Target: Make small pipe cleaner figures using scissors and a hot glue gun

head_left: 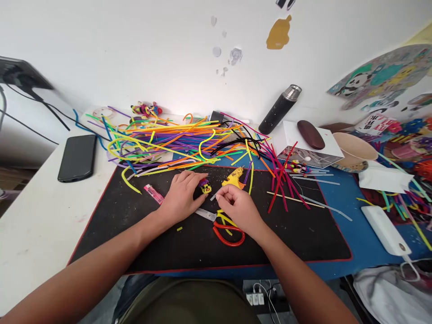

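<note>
Near the centre of the frame, your left hand [178, 193] is curling round a small yellow head [206, 189] with a purple top, thumb below and index finger above, so its face is showing between them. That grip is probably steadying the piece while leaving its near side open. Your right hand [242, 206] is pinching a thin grey strip [213, 197] between thumb and fingertips, its free end pointing at the head; you are likely holding it so close to the tip for fine control. Whether strip and head are touching is hard to tell.

Around you, the red-handled scissors [229, 244] are lying just below both hands, blades running under the left, with yellow stems [229, 219] crossing the handles; they are crowding the space where your wrists are resting. A yellow glue gun [232, 177] is sitting just beyond your right hand, limiting reach that way. A pink packet [153, 194] is lying left of your left hand. Across the upper middle, a heap of coloured stems [165, 139] is spilling onto the black mat [151, 249], while magenta stems [283, 189] are fanning out at right.
</note>
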